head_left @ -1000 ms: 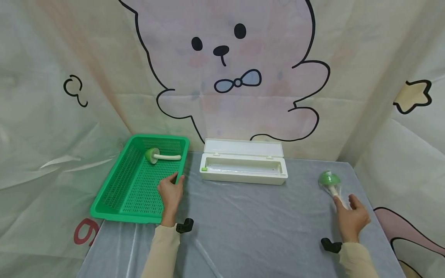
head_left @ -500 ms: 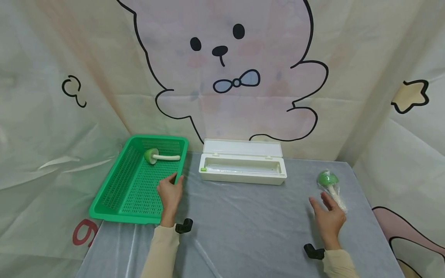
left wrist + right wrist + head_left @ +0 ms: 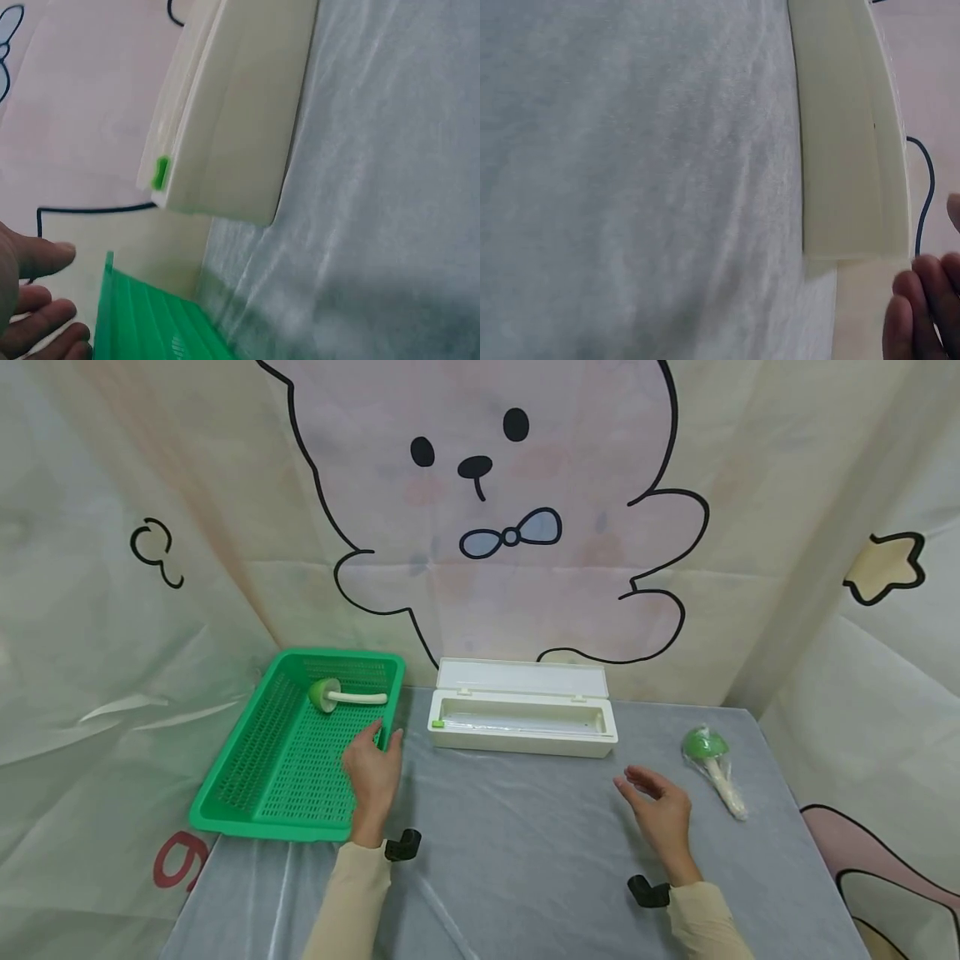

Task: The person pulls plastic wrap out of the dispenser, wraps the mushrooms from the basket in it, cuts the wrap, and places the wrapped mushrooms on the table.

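Observation:
My left hand (image 3: pixel 372 777) is over the right rim of a green plastic basket (image 3: pixel 225 820), thumb and fingers spread on either side of it. In the left wrist view its fingertips look apart from the rim. Inside the basket lies a toy mushroom (image 3: pixel 327 695) with a green cap and white stem. My right hand (image 3: pixel 660 814) hovers over the table with relaxed fingers and nothing in them. To its right lies another green-capped mushroom (image 3: pixel 707 746), wrapped in clear film. Between and beyond my hands stands a white cling film box (image 3: pixel 525 742), its lid raised.
A green slider (image 3: pixel 438 724) sits at the left end of the box. Grey cloth covers the table (image 3: pixel 510 843). A printed fabric backdrop (image 3: pixel 570 602) rises right behind the box and basket, with more fabric at both sides.
My right hand has let go of the film-wrapped mushroom, leaving it on the table, and moved left towards the box. My left hand has loosened slightly at the basket rim.

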`<state>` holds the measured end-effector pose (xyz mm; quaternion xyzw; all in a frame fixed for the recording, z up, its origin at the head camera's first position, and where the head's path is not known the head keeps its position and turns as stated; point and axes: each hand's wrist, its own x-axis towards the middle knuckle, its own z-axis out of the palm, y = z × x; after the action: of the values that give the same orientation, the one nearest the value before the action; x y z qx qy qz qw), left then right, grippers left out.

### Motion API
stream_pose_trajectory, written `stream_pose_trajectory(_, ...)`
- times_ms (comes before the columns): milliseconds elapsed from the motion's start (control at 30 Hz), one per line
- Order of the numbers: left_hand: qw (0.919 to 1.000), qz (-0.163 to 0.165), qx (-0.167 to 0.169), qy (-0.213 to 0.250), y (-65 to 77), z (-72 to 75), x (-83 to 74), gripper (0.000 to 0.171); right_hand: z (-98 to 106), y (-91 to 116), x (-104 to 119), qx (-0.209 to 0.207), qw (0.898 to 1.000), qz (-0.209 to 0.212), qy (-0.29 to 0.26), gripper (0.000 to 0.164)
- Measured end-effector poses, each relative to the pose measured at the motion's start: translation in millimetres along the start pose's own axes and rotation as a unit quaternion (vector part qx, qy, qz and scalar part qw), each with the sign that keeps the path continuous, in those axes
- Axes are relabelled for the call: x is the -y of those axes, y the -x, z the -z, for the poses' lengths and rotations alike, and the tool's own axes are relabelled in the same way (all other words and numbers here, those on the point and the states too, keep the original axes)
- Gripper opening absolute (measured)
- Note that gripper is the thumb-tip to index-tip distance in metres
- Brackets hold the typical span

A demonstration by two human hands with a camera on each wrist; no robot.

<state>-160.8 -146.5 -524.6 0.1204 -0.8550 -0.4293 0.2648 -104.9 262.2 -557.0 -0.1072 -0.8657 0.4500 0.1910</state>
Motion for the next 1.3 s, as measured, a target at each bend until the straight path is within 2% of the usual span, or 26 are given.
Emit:
stream_pose_trajectory(100,0.9991,-0.042,0.004,-0.011,1.7,-9.6,-10.0,0.038,-4,-7,4,0.044,0.999,0.008,0.014,0.031)
stream_pose_trajectory(200,0.9961,-0.075,0.041,-0.021,3.9,-20.0,-18.5,0.037,-9,-15,8,0.071,0.997,0.024,0.034,0.032)
stream_pose_trajectory(300,0.9906,-0.104,0.082,-0.034,3.8,-29.4,-23.5,0.037,-13,-25,12,0.077,0.995,0.047,0.043,0.032)
stream_pose_trajectory(500,0.9766,-0.145,0.157,-0.021,-4.2,-45.9,-26.0,0.038,-20,-50,16,0.088,0.991,0.095,0.042,0.032)
stream_pose_trajectory(633,0.9667,-0.158,0.201,-0.011,-12.3,-54.2,-22.4,0.038,-23,-66,17,0.106,0.985,0.126,0.050,0.034)
stream_pose_trajectory(700,0.9614,-0.165,0.219,-0.022,-16.4,-57.4,-20.6,0.039,-24,-72,18,0.124,0.981,0.137,0.060,0.035)
stream_pose_trajectory(800,0.9497,-0.177,0.251,-0.063,-22.0,-61.5,-18.8,0.043,-27,-81,19,0.163,0.972,0.143,0.086,0.036)
stream_pose_trajectory(933,0.9287,-0.166,0.308,-0.124,-25.2,-64.7,-16.5,0.048,-31,-89,20,0.217,0.956,0.152,0.124,0.035)
stream_pose_trajectory(1000,0.9216,-0.156,0.325,-0.142,-25.4,-65.7,-15.3,0.045,-33,-92,20,0.234,0.950,0.156,0.133,0.031)
stream_pose_trajectory(1100,0.9204,-0.143,0.333,-0.146,-25.4,-67.5,-13.9,0.038,-35,-95,20,0.248,0.946,0.157,0.136,0.026)
stream_pose_trajectory(1300,0.9292,-0.106,0.332,-0.124,-28.9,-71.0,-14.9,0.026,-37,-102,18,0.261,0.952,0.114,0.115,0.023)
